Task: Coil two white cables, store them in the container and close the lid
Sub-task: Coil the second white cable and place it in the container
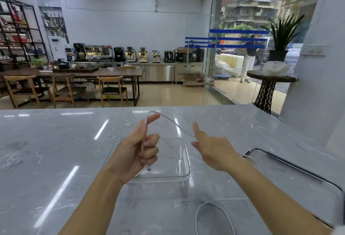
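While the left hand point(138, 152) is curled tight around one white cable point(173, 124), the plug end hangs down below the fist, over the clear container point(183, 167). From the head view, the cable goes up along the pointing finger, bends over its tip and runs across to the right hand point(211, 150). That hand is spread wide, and the cable only touches the side of it, so nothing is pinched there. A second white cable point(214, 206) lies loose on the gray counter point(56, 160), close to the person. Over by the right arm rests the lid point(298, 167), flat on the counter. These cables look thin, soft and very light, so they should bend into loops easily, but they may spring open again. Pinching the loops together in the middle looks best. The container looks like glass, so it could break if bumped hard.
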{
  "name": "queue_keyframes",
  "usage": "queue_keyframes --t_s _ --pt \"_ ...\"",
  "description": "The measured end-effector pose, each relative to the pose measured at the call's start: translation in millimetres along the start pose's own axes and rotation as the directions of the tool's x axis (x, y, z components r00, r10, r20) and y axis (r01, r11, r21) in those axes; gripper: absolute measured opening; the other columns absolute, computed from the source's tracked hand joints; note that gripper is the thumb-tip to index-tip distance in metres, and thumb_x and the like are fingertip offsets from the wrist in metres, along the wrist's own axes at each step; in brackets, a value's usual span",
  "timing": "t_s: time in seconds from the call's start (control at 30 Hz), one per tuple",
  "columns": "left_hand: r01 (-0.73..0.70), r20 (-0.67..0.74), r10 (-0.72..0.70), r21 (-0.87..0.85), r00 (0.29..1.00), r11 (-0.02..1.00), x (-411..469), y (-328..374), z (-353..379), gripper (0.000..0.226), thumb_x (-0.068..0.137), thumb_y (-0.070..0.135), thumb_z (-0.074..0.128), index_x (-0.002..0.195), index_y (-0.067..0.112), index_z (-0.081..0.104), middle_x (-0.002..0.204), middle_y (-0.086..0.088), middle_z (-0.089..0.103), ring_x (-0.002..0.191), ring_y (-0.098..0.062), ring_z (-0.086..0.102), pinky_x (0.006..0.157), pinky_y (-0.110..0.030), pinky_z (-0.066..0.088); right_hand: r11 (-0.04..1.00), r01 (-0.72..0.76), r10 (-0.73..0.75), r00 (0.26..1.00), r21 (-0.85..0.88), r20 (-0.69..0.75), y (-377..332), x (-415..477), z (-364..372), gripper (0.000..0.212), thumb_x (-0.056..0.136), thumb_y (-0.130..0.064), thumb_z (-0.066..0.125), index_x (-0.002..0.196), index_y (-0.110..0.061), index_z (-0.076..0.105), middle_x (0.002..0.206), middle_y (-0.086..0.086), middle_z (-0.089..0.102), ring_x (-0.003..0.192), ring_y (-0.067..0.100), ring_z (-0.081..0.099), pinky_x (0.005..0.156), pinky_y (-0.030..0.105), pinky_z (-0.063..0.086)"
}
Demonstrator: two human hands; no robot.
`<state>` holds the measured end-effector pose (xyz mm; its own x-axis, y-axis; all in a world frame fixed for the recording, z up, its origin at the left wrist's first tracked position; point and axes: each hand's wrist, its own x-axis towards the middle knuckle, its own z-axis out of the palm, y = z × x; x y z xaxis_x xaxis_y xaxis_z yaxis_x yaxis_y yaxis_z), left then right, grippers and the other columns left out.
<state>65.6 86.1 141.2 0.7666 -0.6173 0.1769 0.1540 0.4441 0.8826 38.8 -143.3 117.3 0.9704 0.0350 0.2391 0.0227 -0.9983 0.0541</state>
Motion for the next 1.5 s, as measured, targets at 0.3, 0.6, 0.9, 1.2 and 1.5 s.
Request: queue_keyframes --t_s 0.3,0.6,0.9,1.2,1.5 --pt "-0.066 -0.288 0.144 0.266 0.947 0.962 3.4 9.0 -10.7 0.034 0.098 0.024 0.033 0.079 0.009 0.056 0.051 0.003 0.037 0.039 -0.007 0.028 0.037 -0.019 0.023 0.833 0.501 -0.522 0.852 -0.236 -0.036 -39.8 -17.3 -2.0 0.015 0.072 -0.018 0.074 0.075 -0.016 0.060 0.079 -0.002 0.065 0.034 0.019 0.043 0.039 0.021 0.000" --pt "0.065 -0.114 0.003 0.590 0.993 0.805 -1.8 -9.6 4.6 0.039 0.097 0.017 0.036 0.069 0.008 0.061 0.052 0.000 0.062 0.049 -0.012 0.055 0.053 -0.021 0.044 0.674 0.713 -0.518 0.644 0.195 -0.564 -72.9 -9.3 -44.1 0.010 0.078 -0.023 0.062 0.077 -0.015 0.068 0.065 -0.003 0.064 0.064 0.010 0.051 0.047 0.014 0.033" --pt "0.051 -0.127 -0.013 0.301 0.992 0.952 -3.8 -6.1 -4.8 0.039 0.098 0.025 0.029 0.088 0.003 0.060 0.039 0.006 0.026 0.032 -0.007 0.017 0.042 -0.023 0.011 0.253 0.126 -0.020 0.992 0.959 -0.125 -52.8 -1.2 -47.9 0.017 0.080 -0.022 0.068 0.074 -0.008 0.061 0.052 -0.007 0.058 0.042 0.007 0.046 0.046 0.021 0.038" --pt "-0.070 -0.432 0.584 0.761 0.687 0.645 13.5 -9.3 -3.7 0.030 0.098 0.025 0.032 0.089 0.015 0.058 0.062 0.002 0.048 0.060 -0.014 0.048 0.058 -0.030 0.039 0.023 -0.268 -0.354 0.899 0.963 0.258 -69.2 -5.4 -39.4 0.029 0.082 -0.023 0.061 0.105 -0.009 0.049 0.082 0.015 0.070 0.074 0.031 0.068 0.071 0.040 0.056" --pt "-0.050 -0.243 0.310 0.709 0.919 0.704 22.5 -16.3 -15.0 0.036 0.097 0.026 0.036 0.078 0.007 0.060 0.041 -0.001 0.045 0.042 -0.013 0.037 0.048 -0.027 0.030 0.190 -0.006 0.152 0.988 0.982 -0.024 -68.1 12.9 -44.6 0.013 0.078 -0.002 0.066 0.072 -0.009 0.057 0.058 0.005 0.057 0.039 0.000 0.048 0.044 0.010 0.035"
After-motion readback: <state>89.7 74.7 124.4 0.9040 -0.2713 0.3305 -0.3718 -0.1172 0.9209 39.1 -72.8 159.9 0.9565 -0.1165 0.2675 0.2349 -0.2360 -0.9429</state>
